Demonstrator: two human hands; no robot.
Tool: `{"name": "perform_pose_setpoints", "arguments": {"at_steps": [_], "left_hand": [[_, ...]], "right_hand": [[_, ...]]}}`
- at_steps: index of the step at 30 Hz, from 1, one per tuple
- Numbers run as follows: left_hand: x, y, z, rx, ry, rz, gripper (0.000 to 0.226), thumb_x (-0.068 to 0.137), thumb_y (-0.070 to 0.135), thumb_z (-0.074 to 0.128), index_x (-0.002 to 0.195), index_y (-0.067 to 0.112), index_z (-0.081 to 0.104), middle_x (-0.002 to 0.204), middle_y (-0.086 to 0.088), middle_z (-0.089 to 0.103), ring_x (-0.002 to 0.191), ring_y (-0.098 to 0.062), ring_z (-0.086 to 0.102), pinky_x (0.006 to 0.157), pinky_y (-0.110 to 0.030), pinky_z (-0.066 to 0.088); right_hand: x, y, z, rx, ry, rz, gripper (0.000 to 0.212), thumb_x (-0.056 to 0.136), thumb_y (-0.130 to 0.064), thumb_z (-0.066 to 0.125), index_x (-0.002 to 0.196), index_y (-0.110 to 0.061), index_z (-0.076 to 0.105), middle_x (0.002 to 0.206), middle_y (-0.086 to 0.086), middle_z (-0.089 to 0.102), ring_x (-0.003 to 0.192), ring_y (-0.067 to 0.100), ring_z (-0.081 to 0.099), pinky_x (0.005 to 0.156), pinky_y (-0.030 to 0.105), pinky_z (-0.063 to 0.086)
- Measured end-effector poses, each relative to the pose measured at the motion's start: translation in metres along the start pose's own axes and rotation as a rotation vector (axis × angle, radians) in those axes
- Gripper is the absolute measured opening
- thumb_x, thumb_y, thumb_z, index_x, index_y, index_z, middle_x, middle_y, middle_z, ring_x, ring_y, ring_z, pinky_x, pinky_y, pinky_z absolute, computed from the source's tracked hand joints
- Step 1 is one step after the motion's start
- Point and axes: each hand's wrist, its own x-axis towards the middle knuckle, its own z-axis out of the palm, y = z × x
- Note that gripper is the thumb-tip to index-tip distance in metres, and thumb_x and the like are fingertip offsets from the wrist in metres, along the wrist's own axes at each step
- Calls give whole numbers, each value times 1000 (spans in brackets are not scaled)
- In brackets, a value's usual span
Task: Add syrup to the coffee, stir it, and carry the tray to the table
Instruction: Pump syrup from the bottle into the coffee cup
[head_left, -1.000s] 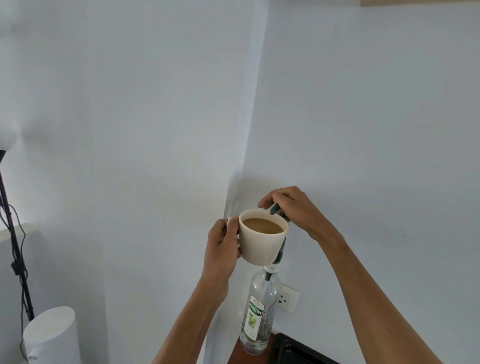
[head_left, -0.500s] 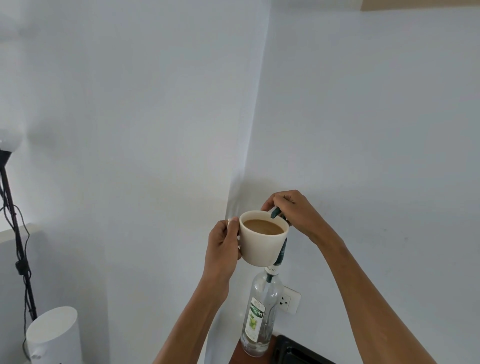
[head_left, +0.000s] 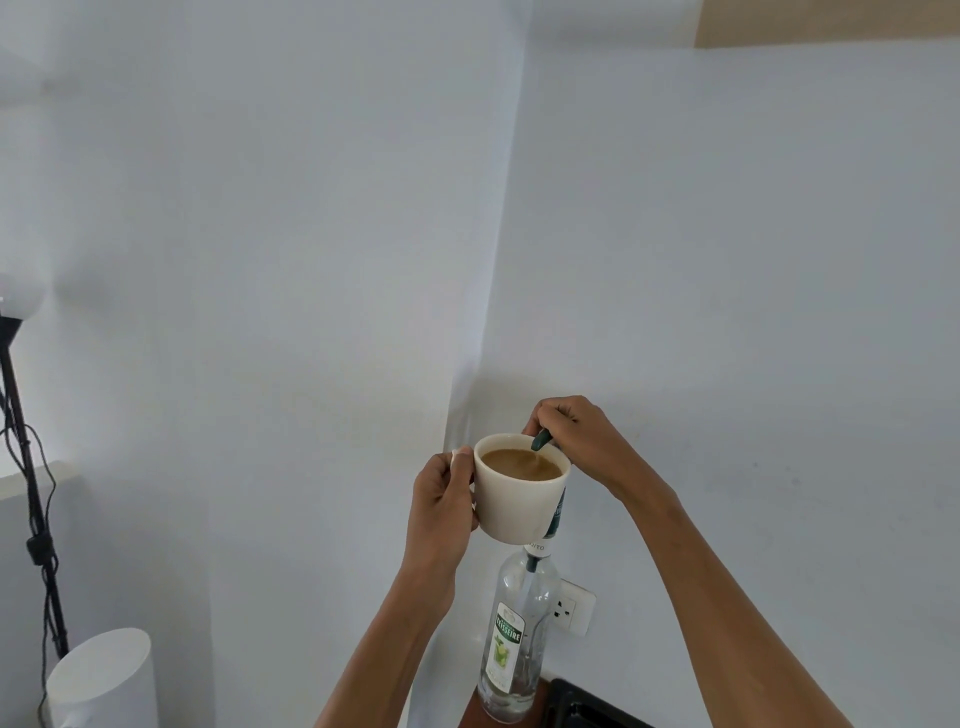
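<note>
My left hand (head_left: 441, 499) holds a cream cup (head_left: 511, 512) of light brown coffee by its handle, raised in front of the wall corner. My right hand (head_left: 576, 441) presses down on the dark green pump head (head_left: 541, 440) of a clear glass syrup bottle (head_left: 514, 644). The pump spout hangs over the cup's far rim. The bottle stands on a brown surface (head_left: 470, 714) directly under the cup. Its pump neck is partly hidden behind the cup. A black tray corner (head_left: 587, 706) shows at the bottom edge, right of the bottle.
A white wall socket (head_left: 569, 608) sits behind the bottle. At the lower left stands a white cylindrical device (head_left: 104, 680). Beside it rises a black lamp stand (head_left: 26, 493) with a trailing cable. White walls meet in a corner behind the cup.
My right hand's fingers have curled tighter and pushed the pump head lower over the cup. The cup stays at about the same height in my left hand.
</note>
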Motion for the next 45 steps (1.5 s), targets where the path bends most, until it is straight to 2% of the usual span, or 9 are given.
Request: {"name": "perform_pose_setpoints", "arguments": {"at_steps": [4,8,12,16,21,29,35,40,45], "left_hand": [[-1,-1,-4,0,6,-4,33,104,30,46,86,5,57,63,9,51,47,1,44,45,-13,39],[-2,-2,-7,-1,9,-19,33,104,31,46,85,7,58,65,9,52,50,-1,46,45,-12,40],[-3,-2,-9,19,-7,-7,33,104,30,45,84,8,57,53,19,53,47,5,48,44,-11,40],[-4,-1,-9,17,-17,-6,33,104,30,45,83,7,56,52,20,52,46,4,48,44,-11,40],[-3,-3,-6,14,-22,-6,33,104,31,45,84,8,57,55,17,53,47,4,47,45,-12,40],[-1,-3,-4,4,-33,-8,33,104,32,46,84,8,56,55,17,52,46,3,46,44,-12,40],[3,0,-4,18,-34,-7,33,104,32,47,81,9,54,52,17,48,46,1,43,44,-12,38],[3,0,-3,17,-29,-7,35,103,33,47,77,11,51,54,16,47,49,-2,42,44,-13,38],[3,1,-2,11,-25,-9,34,103,33,47,76,14,53,56,16,49,53,-5,42,45,-13,38]], "right_hand": [[-2,-1,-4,51,-50,4,35,96,-10,41,77,1,69,89,20,74,54,2,59,53,15,50],[1,-3,-4,42,-50,51,36,96,-9,41,78,0,70,77,9,73,52,1,64,53,14,51],[1,-2,-8,13,-69,64,38,98,-12,40,79,-3,72,73,2,73,58,3,67,58,18,57],[5,-4,-11,-22,-52,45,38,98,-12,40,76,-5,70,85,7,76,64,10,69,66,27,61],[8,-6,-14,-23,-53,41,39,100,-12,37,75,-8,66,87,4,76,59,9,73,55,16,56],[6,-5,-10,21,-15,45,34,95,-12,40,68,-10,60,76,-2,76,53,6,69,51,14,52],[7,-4,-6,70,-5,24,28,90,-15,41,63,-14,50,84,12,77,49,2,62,48,16,51],[9,-1,-4,87,0,27,25,90,-15,41,67,-11,50,68,-4,75,46,3,60,46,14,48],[10,4,-2,80,8,15,26,90,-17,41,75,3,47,66,-7,74,47,3,59,46,13,49]]}}
